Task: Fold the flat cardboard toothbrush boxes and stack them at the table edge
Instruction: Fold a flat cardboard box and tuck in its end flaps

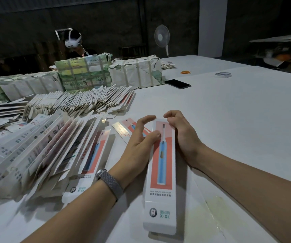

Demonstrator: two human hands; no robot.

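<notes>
Our left hand [140, 137] held the far end of one toothbrush box [160, 174] from its left side, the thumb lying on the printed face and the forefinger curled over the top edge. Our right hand [179, 135] gripped the same end from the right side, its fingers bent over the top corner. A grey mesh band [110, 183] sat on our left wrist.

We saw that the box lay long on the white table [237, 120], pointing away from us, with its near end close to the table edge. Its face showed a blue toothbrush on a coral panel. Under the panel we could read "ORAL HEALTH SPECIALIST", then a line of Chinese characters, and at the bottom a tooth logo with "X-SL".

Left of it, a fan of boxes [41, 155] leaned together, and the nearest one carried the same "X-SL" mark. Behind them lay a long row of flat boxes [81, 102], and further back stood wrapped bundles [136, 74] bound with tape. A black phone [177, 84] and a roll of tape [223, 74] lay well apart on the far table. Across the table a person wore a white headset [72, 42].
</notes>
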